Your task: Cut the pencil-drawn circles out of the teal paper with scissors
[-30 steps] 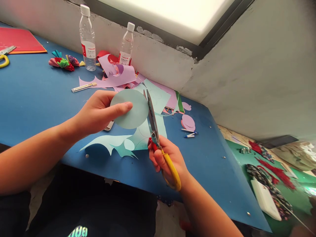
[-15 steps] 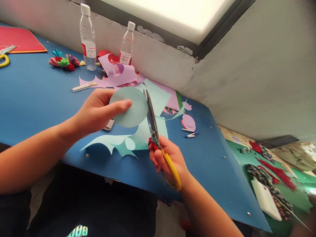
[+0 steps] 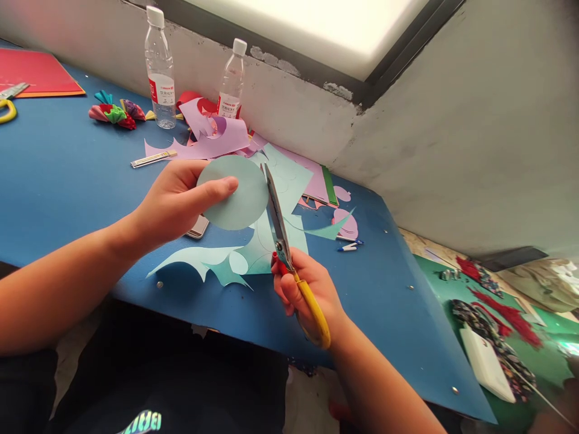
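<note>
One pair of scissors (image 3: pixel 280 247): your right hand (image 3: pixel 323 289) is wrapped around the handles; use short, smooth strokes.
Pale green disc (image 3: pixel 242 208): pinched under the thumb of your left hand (image 3: pixel 174 196), above the surface (image 3: pixel 371 313), rim right at the blades; rotate it into them.
Curled offcut (image 3: pixel 332 231): right of the blades; avoid snagging it.
Lilac disc stack (image 3: pixel 350 229): partly behind the offcut.

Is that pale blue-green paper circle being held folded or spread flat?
Spread flat: the paper circle shows a smooth round edge and no visible crease where the left hand leaves it uncovered.
</note>
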Motion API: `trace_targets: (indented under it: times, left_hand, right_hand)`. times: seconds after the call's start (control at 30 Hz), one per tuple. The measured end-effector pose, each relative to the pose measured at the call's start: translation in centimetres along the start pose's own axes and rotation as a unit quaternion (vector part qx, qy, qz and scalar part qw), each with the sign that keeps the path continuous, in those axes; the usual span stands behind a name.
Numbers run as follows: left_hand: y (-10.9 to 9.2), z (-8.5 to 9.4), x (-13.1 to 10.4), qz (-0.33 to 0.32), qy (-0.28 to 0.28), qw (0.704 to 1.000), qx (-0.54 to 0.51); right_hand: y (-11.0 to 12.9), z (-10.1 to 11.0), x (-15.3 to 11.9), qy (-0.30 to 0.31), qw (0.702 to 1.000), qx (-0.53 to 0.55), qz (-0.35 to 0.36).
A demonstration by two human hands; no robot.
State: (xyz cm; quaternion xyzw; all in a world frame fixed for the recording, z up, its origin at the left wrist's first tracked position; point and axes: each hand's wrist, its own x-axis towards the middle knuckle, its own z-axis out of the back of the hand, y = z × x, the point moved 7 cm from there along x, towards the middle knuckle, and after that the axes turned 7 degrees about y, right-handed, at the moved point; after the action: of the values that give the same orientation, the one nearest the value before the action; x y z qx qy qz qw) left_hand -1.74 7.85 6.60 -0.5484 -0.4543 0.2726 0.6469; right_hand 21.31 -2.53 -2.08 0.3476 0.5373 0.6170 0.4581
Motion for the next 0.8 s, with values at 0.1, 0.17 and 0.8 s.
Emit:
trace_targets:
  times: [0.1,0.17,0.8]
  left_hand:
    - [0.2,0.1,0.0,0.010,-0.006,1.000,0.006]
    - [0.3,0.2,-0.1,0.019,-0.011,1.000,0.009]
    - [1.9,1.1,1.2,0.033,-0.025,0.996,0.082]
  right_hand:
    - [-0.1,0.0,0.0,0.001,1.000,0.004,-0.002]
    - [-0.1,0.0,0.0,0.001,1.000,0.005,-0.004]
    - [-0.4,2.2,0.0,-0.174,0.984,0.009,0.044]
